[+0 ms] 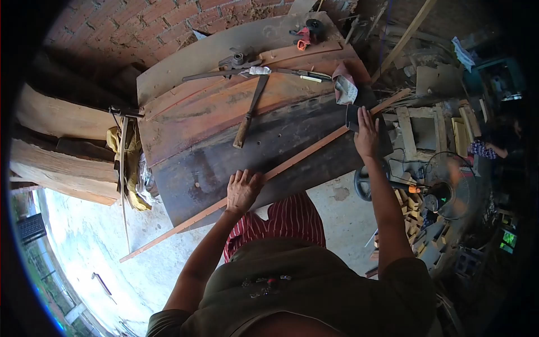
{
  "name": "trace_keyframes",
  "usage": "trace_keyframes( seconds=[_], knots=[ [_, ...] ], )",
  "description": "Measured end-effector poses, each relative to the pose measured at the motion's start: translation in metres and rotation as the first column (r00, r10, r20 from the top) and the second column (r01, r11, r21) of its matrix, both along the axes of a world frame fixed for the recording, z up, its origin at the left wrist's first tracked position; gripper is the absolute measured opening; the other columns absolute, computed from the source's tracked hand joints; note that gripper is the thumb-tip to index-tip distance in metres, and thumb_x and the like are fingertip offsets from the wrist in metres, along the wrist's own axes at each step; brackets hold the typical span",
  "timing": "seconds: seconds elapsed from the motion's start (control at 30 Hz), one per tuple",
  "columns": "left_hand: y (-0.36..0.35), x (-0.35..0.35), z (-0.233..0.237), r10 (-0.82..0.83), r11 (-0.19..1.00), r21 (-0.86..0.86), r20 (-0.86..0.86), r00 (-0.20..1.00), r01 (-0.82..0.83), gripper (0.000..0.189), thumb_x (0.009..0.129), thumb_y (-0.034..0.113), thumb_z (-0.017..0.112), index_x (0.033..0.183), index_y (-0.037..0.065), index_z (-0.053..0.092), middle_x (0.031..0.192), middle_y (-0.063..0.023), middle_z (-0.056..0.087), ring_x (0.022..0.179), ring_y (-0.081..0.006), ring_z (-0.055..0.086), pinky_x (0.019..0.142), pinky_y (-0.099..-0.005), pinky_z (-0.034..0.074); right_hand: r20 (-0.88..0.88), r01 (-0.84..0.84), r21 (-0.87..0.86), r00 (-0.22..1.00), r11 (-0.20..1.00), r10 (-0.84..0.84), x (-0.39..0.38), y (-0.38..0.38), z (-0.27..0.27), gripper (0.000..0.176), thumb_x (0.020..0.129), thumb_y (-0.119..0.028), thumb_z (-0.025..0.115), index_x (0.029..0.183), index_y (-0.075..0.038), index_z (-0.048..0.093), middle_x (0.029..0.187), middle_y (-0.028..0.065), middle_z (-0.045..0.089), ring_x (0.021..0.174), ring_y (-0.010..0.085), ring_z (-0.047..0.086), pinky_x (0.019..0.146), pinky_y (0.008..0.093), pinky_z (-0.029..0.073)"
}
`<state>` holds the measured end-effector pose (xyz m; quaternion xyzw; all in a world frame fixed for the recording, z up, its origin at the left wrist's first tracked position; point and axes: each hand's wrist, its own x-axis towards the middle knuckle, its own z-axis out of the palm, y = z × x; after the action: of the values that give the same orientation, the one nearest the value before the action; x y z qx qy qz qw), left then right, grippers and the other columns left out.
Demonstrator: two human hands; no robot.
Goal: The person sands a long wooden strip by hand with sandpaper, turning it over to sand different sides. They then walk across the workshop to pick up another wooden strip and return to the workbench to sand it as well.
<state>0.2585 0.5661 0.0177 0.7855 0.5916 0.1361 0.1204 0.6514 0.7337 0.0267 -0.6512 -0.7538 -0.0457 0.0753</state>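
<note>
A long thin wooden strip lies slantwise across the dark workbench top, its near left end jutting past the bench edge. My left hand is closed over the strip near the front edge, fingers curled round it. Toward the strip's far right end, my right hand presses a small dark piece of sandpaper against the wood, fingers together over it. Just beyond that hand sits a folded reddish sheet with a printed pale back. What lies under my palms is hidden.
A wooden-handled blade, a long metal tool and a red-and-black tool rest farther back. Planks stand at left. A fan and wood offcuts are at right. Another person's arm shows far right.
</note>
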Motion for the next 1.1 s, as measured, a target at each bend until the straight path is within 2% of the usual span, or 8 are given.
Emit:
trace_keyframes(
  seconds=[0.1, 0.3, 0.47, 0.57, 0.73, 0.83, 1.03, 1.1],
  knots=[
    [0.021, 0.044, -0.001, 0.046, 0.997, 0.052, 0.043, 0.998, -0.048, 0.024, 0.085, 0.029, 0.066, 0.105, 0.017, 0.061, 0.094, -0.0052, 0.055, 0.089, -0.0254, 0.054, 0.075, -0.0393, 0.042, -0.028, 0.030, 0.017, 0.999, 0.999, -0.030, 0.006, 0.006, -0.009, 0.075, 0.079, -0.002, 0.064, 0.148, -0.005, 0.034, 0.154, 0.0117, 0.034, 0.142, 0.0277, 0.035, 0.118, 0.0491, 0.023],
    [0.050, 0.093, -0.007, 0.061, 0.996, -0.056, -0.161, 0.985, -0.071, 0.029, 0.084, 0.025, 0.067, 0.110, 0.014, 0.059, 0.099, -0.0063, 0.056, 0.093, -0.0266, 0.055, 0.079, -0.0395, 0.043, -0.142, -0.450, -0.054, 0.887, 0.892, 0.439, 0.017, -0.006, 0.007, 0.068, 0.080, 0.006, 0.056, 0.145, -0.005, 0.041, 0.151, 0.0115, 0.041, 0.139, 0.0253, 0.040, 0.116, 0.0497, 0.026],
    [0.048, 0.095, -0.006, 0.062, 0.995, -0.063, -0.179, 0.982, -0.074, 0.024, 0.084, 0.023, 0.065, 0.104, 0.014, 0.056, 0.095, -0.0060, 0.055, 0.090, -0.0264, 0.056, 0.075, -0.0400, 0.048, 0.019, 0.112, 0.030, 0.993, 0.993, -0.113, 0.172, 0.093, -0.014, 0.077, 0.077, -0.004, 0.069, 0.147, -0.008, 0.037, 0.155, 0.0068, 0.035, 0.142, 0.0243, 0.035, 0.117, 0.0499, 0.024],
    [0.049, 0.095, -0.006, 0.071, 0.996, -0.037, -0.180, 0.981, -0.079, 0.020, 0.084, 0.023, 0.064, 0.099, 0.013, 0.054, 0.092, -0.0053, 0.055, 0.088, -0.0256, 0.056, 0.071, -0.0398, 0.051, 0.066, 0.116, 0.061, 0.991, 0.991, -0.120, 0.187, 0.111, -0.023, 0.076, 0.076, -0.005, 0.070, 0.145, -0.006, 0.039, 0.154, 0.0082, 0.035, 0.141, 0.0254, 0.035, 0.117, 0.0497, 0.025],
    [0.049, 0.098, -0.006, 0.078, 0.995, -0.046, -0.196, 0.978, -0.088, 0.020, 0.084, 0.023, 0.064, 0.098, 0.013, 0.054, 0.092, -0.0038, 0.055, 0.089, -0.0249, 0.056, 0.072, -0.0391, 0.051, -0.145, -0.379, -0.055, 0.919, 0.924, 0.368, 0.086, 0.045, 0.009, 0.072, 0.077, 0.004, 0.057, 0.147, -0.007, 0.039, 0.153, 0.0108, 0.038, 0.140, 0.0265, 0.039, 0.117, 0.0480, 0.025],
    [0.049, 0.097, -0.005, 0.086, 0.994, -0.054, -0.214, 0.973, -0.100, 0.020, 0.083, 0.023, 0.065, 0.096, 0.013, 0.055, 0.092, -0.0035, 0.055, 0.089, -0.0248, 0.056, 0.073, -0.0387, 0.051, -0.067, -0.386, -0.006, 0.920, 0.922, 0.385, 0.125, 0.074, -0.004, 0.086, 0.070, 0.011, 0.059, 0.150, -0.009, 0.034, 0.154, 0.0087, 0.036, 0.142, 0.0264, 0.036, 0.117, 0.0479, 0.024],
    [0.048, 0.100, 0.000, 0.100, 0.993, -0.037, -0.213, 0.972, -0.111, 0.023, 0.082, 0.025, 0.067, 0.099, 0.015, 0.056, 0.092, -0.0030, 0.055, 0.089, -0.0234, 0.057, 0.074, -0.0372, 0.052, 0.158, 0.328, -0.076, 0.936, 0.942, -0.313, 0.272, 0.198, -0.022, 0.060, 0.088, -0.011, 0.057, 0.145, -0.016, 0.042, 0.150, 0.0063, 0.043, 0.136, 0.0254, 0.044, 0.113, 0.0469, 0.033],
    [0.047, 0.097, -0.004, 0.138, 0.990, 0.016, -0.215, 0.967, -0.138, 0.022, 0.083, 0.026, 0.066, 0.099, 0.015, 0.056, 0.092, -0.0029, 0.054, 0.090, -0.0232, 0.057, 0.074, -0.0366, 0.052, -0.129, 0.595, -0.365, 0.729, 0.715, -0.673, 0.269, 0.205, -0.007, 0.052, 0.090, -0.014, 0.056, 0.141, -0.016, 0.048, 0.143, 0.0100, 0.051, 0.127, 0.0301, 0.053, 0.106, 0.0465, 0.042]
  ],
)
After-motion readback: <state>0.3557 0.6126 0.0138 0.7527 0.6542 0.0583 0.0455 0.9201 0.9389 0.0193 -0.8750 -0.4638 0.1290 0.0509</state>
